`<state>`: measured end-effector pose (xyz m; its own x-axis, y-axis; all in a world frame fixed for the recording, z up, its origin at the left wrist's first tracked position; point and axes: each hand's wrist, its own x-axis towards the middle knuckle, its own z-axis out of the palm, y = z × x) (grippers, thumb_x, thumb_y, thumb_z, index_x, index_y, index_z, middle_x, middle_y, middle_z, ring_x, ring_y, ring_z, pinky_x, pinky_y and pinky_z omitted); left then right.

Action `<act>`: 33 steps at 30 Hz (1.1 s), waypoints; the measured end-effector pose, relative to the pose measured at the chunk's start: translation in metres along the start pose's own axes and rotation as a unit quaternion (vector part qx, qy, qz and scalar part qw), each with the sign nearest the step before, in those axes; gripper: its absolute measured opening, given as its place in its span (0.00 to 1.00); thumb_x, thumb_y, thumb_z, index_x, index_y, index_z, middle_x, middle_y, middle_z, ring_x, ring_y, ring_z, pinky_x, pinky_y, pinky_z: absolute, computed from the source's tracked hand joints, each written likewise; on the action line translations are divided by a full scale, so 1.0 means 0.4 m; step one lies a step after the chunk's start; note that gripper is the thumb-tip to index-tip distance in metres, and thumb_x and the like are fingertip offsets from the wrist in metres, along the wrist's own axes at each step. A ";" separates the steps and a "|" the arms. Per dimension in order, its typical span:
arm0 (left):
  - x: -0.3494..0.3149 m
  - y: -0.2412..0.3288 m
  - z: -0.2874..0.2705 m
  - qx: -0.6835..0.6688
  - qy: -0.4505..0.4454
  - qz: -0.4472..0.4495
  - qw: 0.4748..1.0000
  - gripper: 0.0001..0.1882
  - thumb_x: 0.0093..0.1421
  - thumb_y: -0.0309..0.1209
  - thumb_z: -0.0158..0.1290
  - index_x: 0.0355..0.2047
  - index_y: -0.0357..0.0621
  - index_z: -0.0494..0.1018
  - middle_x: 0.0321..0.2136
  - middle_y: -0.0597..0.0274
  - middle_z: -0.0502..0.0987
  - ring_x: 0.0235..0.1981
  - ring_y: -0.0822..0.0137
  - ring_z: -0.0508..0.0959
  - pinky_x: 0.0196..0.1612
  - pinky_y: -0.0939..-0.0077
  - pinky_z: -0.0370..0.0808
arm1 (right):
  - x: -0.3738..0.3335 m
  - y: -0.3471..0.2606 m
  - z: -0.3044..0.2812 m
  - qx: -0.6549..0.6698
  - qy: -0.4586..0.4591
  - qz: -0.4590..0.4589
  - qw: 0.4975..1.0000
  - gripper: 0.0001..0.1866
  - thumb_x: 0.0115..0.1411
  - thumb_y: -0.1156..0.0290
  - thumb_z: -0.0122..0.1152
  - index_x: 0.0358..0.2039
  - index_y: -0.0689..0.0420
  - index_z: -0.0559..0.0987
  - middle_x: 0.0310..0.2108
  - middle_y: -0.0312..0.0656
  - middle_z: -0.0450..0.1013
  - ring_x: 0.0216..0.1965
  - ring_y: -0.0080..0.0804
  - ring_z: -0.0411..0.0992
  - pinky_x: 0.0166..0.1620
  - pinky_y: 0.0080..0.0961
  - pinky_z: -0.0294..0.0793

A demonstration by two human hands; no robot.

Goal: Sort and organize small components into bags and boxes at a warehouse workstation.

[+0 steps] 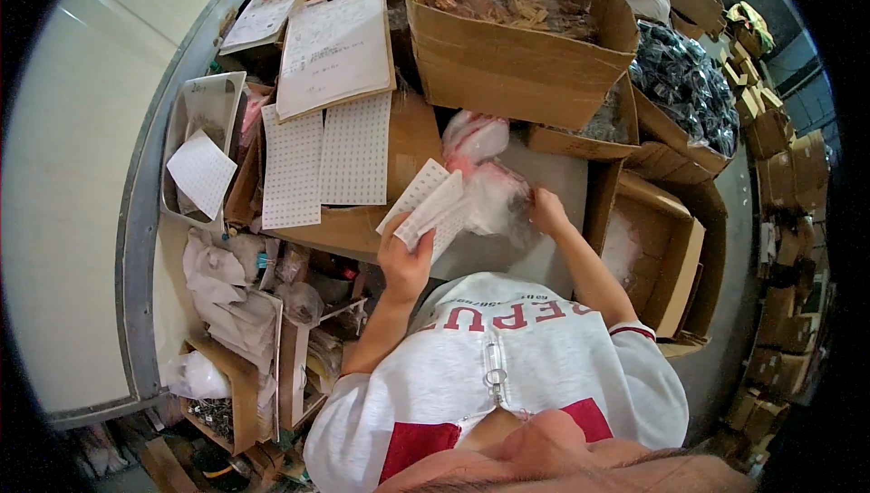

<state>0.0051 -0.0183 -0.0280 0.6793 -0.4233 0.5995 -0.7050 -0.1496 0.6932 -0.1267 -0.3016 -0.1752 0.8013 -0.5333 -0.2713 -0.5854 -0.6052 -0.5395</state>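
My left hand is closed on folded white label sheets, printed with rows of small dark marks. The thumb presses on the top sheet, and the sheets tilt over the table. To their right lies a pile of clear plastic bags, thin and crumpled. My right hand has its fingers bent together at the right edge of this pile, pinching the plastic. Behind it sits a second bundle of bags with red marks. Two more label sheets hang flat over cardboard at the left.
A large cardboard box with bagged brown items stands at the back. Dark bagged goods fill a box at the back right. An open carton is beside my right arm. Papers on a clipboard and a plastic bin stand left.
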 end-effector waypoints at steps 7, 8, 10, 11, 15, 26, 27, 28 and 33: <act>-0.018 0.027 0.020 -0.015 -0.067 -0.015 0.998 0.16 0.48 0.20 0.61 0.39 0.35 0.74 0.38 0.49 0.76 0.38 0.49 0.77 0.42 0.65 0.74 | 0.031 -0.069 0.064 0.010 0.046 0.034 0.998 0.19 0.52 0.68 0.59 0.43 0.58 0.66 0.36 0.59 0.74 0.41 0.59 0.72 0.43 0.46 0.71; -0.022 0.016 0.018 -0.012 -0.064 -0.017 0.998 0.16 0.48 0.20 0.61 0.39 0.35 0.74 0.38 0.49 0.76 0.38 0.49 0.77 0.42 0.65 0.74 | 0.015 -0.078 0.041 0.010 0.043 0.030 0.999 0.19 0.52 0.68 0.59 0.43 0.58 0.66 0.36 0.59 0.74 0.41 0.59 0.72 0.43 0.46 0.71; -0.033 -0.001 0.017 -0.041 -0.039 -0.055 0.997 0.17 0.49 0.20 0.61 0.40 0.34 0.73 0.39 0.48 0.76 0.39 0.51 0.77 0.43 0.66 0.73 | -0.022 -0.078 -0.015 -0.083 0.018 0.011 0.996 0.22 0.52 0.67 0.60 0.44 0.58 0.65 0.37 0.57 0.75 0.42 0.56 0.72 0.45 0.47 0.72; -0.036 -0.003 0.014 -0.040 -0.036 -0.056 0.997 0.17 0.49 0.20 0.61 0.40 0.34 0.73 0.39 0.48 0.76 0.39 0.51 0.77 0.43 0.66 0.73 | -0.036 -0.099 -0.036 -0.090 0.011 0.042 0.995 0.19 0.51 0.65 0.61 0.41 0.60 0.69 0.39 0.55 0.75 0.43 0.54 0.73 0.46 0.47 0.72; -0.040 -0.014 0.032 -0.134 -0.043 -0.155 0.978 0.17 0.50 0.19 0.60 0.41 0.33 0.73 0.40 0.50 0.76 0.40 0.58 0.77 0.44 0.70 0.72 | 0.013 -0.019 0.031 -0.064 -0.029 0.007 0.998 0.15 0.51 0.65 0.61 0.35 0.61 0.74 0.38 0.54 0.75 0.47 0.51 0.70 0.49 0.47 0.69; -0.063 -0.035 0.030 -0.227 -0.133 -0.219 0.940 0.20 0.52 0.16 0.58 0.47 0.34 0.70 0.42 0.59 0.78 0.44 0.68 0.76 0.48 0.74 0.72 | -0.041 -0.102 -0.033 0.137 0.125 -0.011 0.983 0.11 0.50 0.70 0.64 0.33 0.58 0.74 0.40 0.47 0.67 0.42 0.45 0.67 0.45 0.38 0.68; -0.058 -0.030 0.028 -0.261 -0.149 -0.231 0.925 0.20 0.52 0.16 0.58 0.47 0.35 0.70 0.42 0.59 0.78 0.44 0.69 0.76 0.48 0.74 0.72 | -0.057 -0.147 -0.082 0.246 0.073 -0.043 0.966 0.15 0.48 0.73 0.66 0.38 0.58 0.75 0.39 0.48 0.70 0.40 0.47 0.69 0.43 0.37 0.71; -0.056 -0.022 0.024 -0.295 -0.167 -0.244 0.909 0.20 0.52 0.17 0.59 0.47 0.35 0.71 0.42 0.60 0.78 0.44 0.69 0.76 0.48 0.74 0.72 | -0.091 -0.201 -0.134 0.246 0.072 -0.041 0.966 0.15 0.48 0.73 0.66 0.38 0.58 0.75 0.39 0.48 0.70 0.40 0.47 0.69 0.43 0.37 0.71; -0.029 0.029 0.024 -0.340 -0.209 -0.268 0.877 0.21 0.52 0.19 0.61 0.47 0.37 0.71 0.42 0.62 0.77 0.44 0.70 0.75 0.48 0.74 0.72 | -0.203 -0.373 -0.283 0.134 0.079 -0.373 0.915 0.17 0.46 0.74 0.69 0.36 0.59 0.74 0.35 0.43 0.71 0.38 0.33 0.69 0.42 0.26 0.69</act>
<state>-0.0129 -0.0235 -0.0307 0.6414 -0.7671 0.0147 0.0736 0.0805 0.9940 -0.1181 -0.2348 0.0174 0.9252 -0.1220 0.3594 0.1861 -0.6796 -0.7096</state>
